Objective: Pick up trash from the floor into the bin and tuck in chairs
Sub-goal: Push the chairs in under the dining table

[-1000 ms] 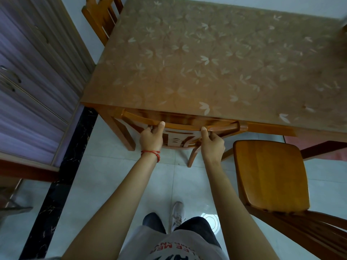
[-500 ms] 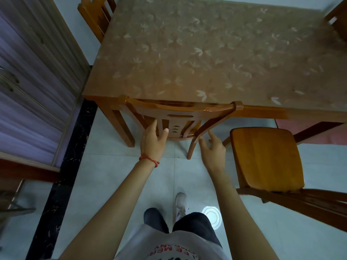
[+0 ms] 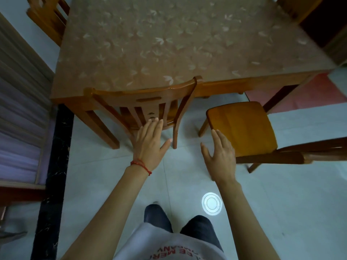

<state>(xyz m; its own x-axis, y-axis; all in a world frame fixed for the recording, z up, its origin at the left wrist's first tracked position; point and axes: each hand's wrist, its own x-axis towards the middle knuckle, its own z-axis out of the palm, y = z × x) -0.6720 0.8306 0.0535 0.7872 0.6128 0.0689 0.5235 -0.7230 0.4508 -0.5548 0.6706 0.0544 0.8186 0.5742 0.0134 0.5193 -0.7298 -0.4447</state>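
A wooden chair (image 3: 142, 96) stands pushed in under the near edge of the wooden table (image 3: 169, 40), its backrest against the table rim. My left hand (image 3: 150, 143), with a red string at the wrist, hovers open just in front of the backrest slats and holds nothing. My right hand (image 3: 221, 156) is open too, fingers spread, close to the left edge of a second chair's seat (image 3: 242, 126). That second chair stands out from the table, turned sideways, its backrest (image 3: 309, 149) at the right.
A purple-fronted cabinet (image 3: 20, 128) runs along the left wall beside a black floor strip (image 3: 54, 175). More chairs stand at the table's far left (image 3: 48, 17) and far right (image 3: 298, 6) corners. A red mat (image 3: 308, 94) lies right of the table. A round light reflection (image 3: 211, 203) shows on the tiles.
Both hands let go of the pushed-in chair's top rail and drew back toward me, open. My right hand shifted right toward the second chair's seat.
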